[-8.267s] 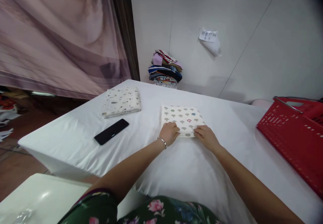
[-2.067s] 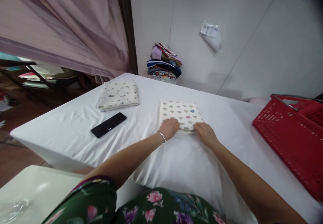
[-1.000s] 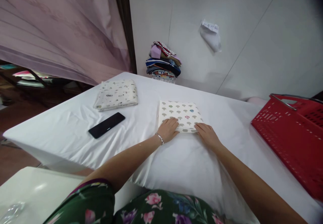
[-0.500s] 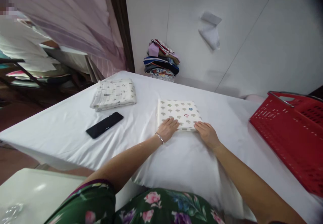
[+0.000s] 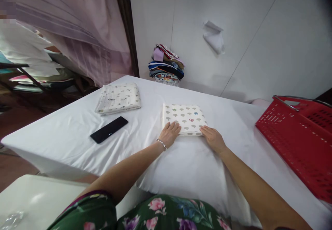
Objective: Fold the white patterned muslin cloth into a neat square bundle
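A folded white cloth with a mushroom print (image 5: pixel 184 116) lies on the white-covered table (image 5: pixel 228 119) in front of me. My left hand (image 5: pixel 169 133) rests flat on its near left corner, fingers slightly spread. At the near right corner, the fingertips of my right hand (image 5: pixel 213 138) touch the cloth's edge, the fingers stretched out. Another folded cloth with a small print (image 5: pixel 119 98) sits at the table's far left, and a black phone (image 5: pixel 109 130) lies just in front of it.
A red plastic basket (image 5: pixel 298 143) stands at the right. Beyond the far edge is a stack of folded clothes (image 5: pixel 166 64) by the wall. A pale chair (image 5: pixel 38 202) is at the lower left; a person in white (image 5: pixel 23 47) is behind the curtain (image 5: pixel 103 33).
My left hand has slid slightly left and back on the mushroom-print cloth, uncovering more of its print. My right hand has stayed at the right corner. The view has shifted a little.
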`<action>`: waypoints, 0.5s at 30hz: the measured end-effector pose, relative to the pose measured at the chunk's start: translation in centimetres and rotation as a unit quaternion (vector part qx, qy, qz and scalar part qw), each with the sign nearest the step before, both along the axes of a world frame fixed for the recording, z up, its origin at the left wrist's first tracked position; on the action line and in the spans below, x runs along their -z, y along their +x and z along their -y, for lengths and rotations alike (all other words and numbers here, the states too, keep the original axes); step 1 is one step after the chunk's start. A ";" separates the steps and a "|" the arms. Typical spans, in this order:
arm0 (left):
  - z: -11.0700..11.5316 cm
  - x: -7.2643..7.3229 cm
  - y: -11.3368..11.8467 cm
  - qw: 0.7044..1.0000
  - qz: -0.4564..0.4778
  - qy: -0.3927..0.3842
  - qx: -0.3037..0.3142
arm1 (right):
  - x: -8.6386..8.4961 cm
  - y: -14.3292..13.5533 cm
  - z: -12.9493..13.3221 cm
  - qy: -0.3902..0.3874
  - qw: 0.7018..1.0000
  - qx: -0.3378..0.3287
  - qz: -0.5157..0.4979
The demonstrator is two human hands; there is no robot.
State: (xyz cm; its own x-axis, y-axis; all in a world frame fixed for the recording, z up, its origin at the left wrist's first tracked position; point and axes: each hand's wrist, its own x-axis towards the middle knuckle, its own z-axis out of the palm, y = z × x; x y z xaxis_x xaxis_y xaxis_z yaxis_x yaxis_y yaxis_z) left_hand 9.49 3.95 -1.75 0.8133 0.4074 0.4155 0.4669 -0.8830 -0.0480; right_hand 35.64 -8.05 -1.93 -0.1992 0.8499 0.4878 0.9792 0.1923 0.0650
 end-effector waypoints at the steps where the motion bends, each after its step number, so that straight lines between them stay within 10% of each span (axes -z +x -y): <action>1: 0.0 -0.1 0.1 1.000 -0.001 -0.001 0.002 | -0.1 0.2 0.0 0.002 1.000 0.005 -0.002; 15: 0.7 0.1 -0.8 0.999 -0.029 0.006 0.019 | 0.7 0.3 1.0 -0.061 0.997 0.042 0.006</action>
